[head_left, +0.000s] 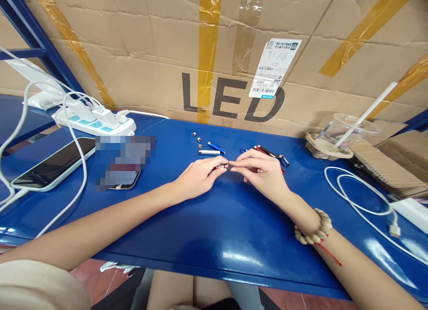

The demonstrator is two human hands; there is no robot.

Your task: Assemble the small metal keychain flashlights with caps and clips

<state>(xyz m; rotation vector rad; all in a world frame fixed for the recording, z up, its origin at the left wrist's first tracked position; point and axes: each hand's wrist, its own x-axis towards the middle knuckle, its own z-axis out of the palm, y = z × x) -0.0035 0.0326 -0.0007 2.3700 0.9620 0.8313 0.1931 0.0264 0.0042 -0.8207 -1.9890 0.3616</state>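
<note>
Between the fingertips of my left hand (197, 178) is a small red cylinder with a silvery metal end (222, 166). My right hand (262, 169) has thumb and fingers pinched at the metal end of that cylinder, so both hands meet on it. Just beyond them lie a silver tube (209, 152) and a blue tube (217, 147). Several tiny metal pieces (199, 140) are scattered behind the tubes. Partly hidden behind my right hand are a black tube (266, 150) with a metal clip (284, 160), a red one and a blue loop.
A white power strip (96, 123) with cables stands back left, near a charging phone (56, 163) and another phone (129, 181). At right are a clear plastic cup (347, 127) in a cardboard holder and a coiled white cable (364, 192). A large carton (150, 47) walls off the back.
</note>
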